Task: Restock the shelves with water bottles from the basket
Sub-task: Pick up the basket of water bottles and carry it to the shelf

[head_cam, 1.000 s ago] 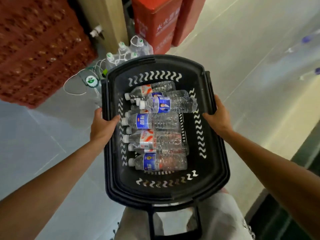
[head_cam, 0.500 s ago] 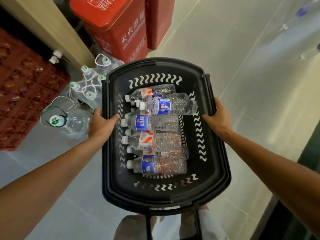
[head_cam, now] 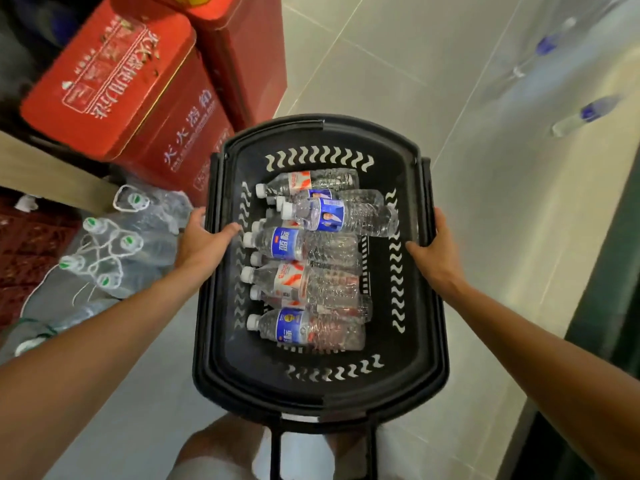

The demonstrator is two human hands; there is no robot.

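Note:
A black plastic basket (head_cam: 322, 386) is held in front of me above the floor. My left hand (head_cam: 202, 242) grips its left rim and my right hand (head_cam: 434, 249) grips its right rim. Several clear water bottles (head_cam: 311, 244) lie on their sides inside, caps pointing left, some with blue labels and some with red and white labels. One blue-labelled bottle (head_cam: 341, 214) rests on top of the others near the far end.
Red boxes (head_cam: 131, 95) with Chinese lettering are stacked at the upper left. Large clear jugs with green caps (head_cam: 114, 251) stand on the floor at the left. A pale tiled floor (head_cam: 398, 64) stretches ahead. Bottles (head_cam: 588, 114) show faintly at the right.
The view has moved forward and turned: the red boxes and the jugs have slid down and to the left. Both hands keep the same hold on the basket.

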